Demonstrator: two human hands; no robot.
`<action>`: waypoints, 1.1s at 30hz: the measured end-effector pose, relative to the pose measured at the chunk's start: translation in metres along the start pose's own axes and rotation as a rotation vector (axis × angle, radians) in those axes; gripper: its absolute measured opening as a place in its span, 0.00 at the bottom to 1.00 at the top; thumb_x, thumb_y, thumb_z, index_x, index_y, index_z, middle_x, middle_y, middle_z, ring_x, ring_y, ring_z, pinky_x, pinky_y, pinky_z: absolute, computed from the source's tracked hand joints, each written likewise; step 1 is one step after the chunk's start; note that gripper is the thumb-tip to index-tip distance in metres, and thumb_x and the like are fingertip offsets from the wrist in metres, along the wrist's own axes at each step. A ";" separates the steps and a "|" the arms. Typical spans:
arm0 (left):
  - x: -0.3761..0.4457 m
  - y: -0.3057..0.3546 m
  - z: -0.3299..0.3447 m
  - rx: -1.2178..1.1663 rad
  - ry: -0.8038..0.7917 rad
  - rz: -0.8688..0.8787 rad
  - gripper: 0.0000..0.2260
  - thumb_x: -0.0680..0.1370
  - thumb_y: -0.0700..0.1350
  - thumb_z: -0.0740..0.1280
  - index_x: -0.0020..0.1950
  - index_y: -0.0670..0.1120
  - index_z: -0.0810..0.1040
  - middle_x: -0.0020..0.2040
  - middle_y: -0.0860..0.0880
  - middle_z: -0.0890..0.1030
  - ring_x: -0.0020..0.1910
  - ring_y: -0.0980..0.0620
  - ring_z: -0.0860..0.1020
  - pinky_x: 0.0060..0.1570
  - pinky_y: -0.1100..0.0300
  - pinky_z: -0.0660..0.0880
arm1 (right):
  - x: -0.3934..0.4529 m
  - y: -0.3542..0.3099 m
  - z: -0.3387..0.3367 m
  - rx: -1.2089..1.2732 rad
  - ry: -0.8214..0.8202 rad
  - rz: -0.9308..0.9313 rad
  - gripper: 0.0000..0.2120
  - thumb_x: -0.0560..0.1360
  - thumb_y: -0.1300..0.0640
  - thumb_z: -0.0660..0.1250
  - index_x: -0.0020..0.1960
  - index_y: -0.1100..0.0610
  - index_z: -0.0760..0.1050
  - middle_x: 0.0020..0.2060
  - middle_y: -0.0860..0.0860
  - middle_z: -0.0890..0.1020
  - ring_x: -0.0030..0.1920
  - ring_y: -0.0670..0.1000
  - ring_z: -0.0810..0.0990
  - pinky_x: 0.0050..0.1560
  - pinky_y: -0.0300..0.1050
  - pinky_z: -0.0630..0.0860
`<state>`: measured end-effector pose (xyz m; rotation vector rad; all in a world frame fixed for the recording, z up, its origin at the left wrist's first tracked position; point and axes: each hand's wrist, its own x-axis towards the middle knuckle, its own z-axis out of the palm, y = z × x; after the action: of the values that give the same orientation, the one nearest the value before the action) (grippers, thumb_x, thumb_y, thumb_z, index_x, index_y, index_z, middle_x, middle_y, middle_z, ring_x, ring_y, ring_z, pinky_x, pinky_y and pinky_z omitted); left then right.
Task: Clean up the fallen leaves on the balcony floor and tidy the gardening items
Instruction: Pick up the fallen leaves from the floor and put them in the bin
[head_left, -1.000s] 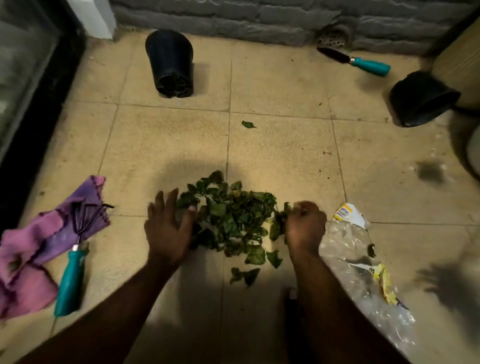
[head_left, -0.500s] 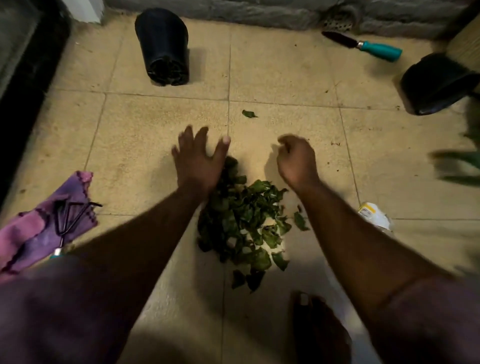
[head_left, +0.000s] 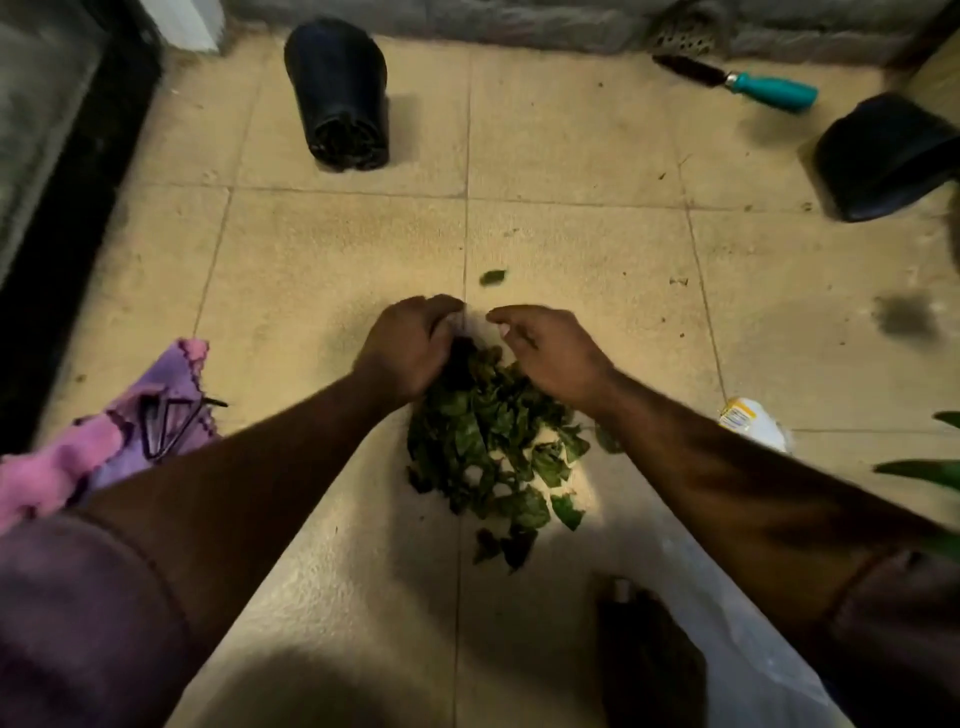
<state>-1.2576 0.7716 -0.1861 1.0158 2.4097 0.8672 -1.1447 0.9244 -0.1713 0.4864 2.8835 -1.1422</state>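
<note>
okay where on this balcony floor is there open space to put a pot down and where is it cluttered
Bare tiles lie between the tipped black pot and the trowel, and between the stray leaf and the second black pot. It is crowded around the leaf pile under both hands, at the pink cloth with the hand rake, and by the plastic bag.

No text can be read; the label on the plastic bag (head_left: 748, 421) is blurred
</note>
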 end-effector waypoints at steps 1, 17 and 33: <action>0.003 -0.002 -0.003 0.036 0.024 0.032 0.21 0.78 0.49 0.54 0.67 0.44 0.74 0.64 0.42 0.77 0.63 0.43 0.74 0.65 0.49 0.69 | 0.008 0.003 -0.007 -0.011 0.049 0.002 0.15 0.80 0.60 0.59 0.65 0.57 0.75 0.63 0.53 0.78 0.63 0.50 0.75 0.59 0.33 0.65; -0.070 -0.019 0.027 0.143 0.084 -0.124 0.30 0.76 0.68 0.48 0.75 0.57 0.60 0.78 0.53 0.56 0.78 0.48 0.49 0.70 0.40 0.33 | -0.074 0.027 0.007 0.197 0.499 0.420 0.17 0.79 0.52 0.59 0.62 0.61 0.76 0.59 0.54 0.77 0.62 0.56 0.74 0.61 0.34 0.66; -0.075 0.053 0.070 -1.164 0.473 -0.423 0.13 0.81 0.35 0.57 0.58 0.41 0.80 0.52 0.46 0.83 0.54 0.50 0.80 0.54 0.57 0.76 | -0.069 -0.045 0.078 1.278 0.423 0.510 0.18 0.82 0.51 0.54 0.65 0.60 0.74 0.59 0.55 0.80 0.61 0.52 0.78 0.65 0.48 0.72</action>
<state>-1.1421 0.7728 -0.1942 -0.1517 1.7232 2.0728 -1.1005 0.8217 -0.1912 1.4349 1.5772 -2.7870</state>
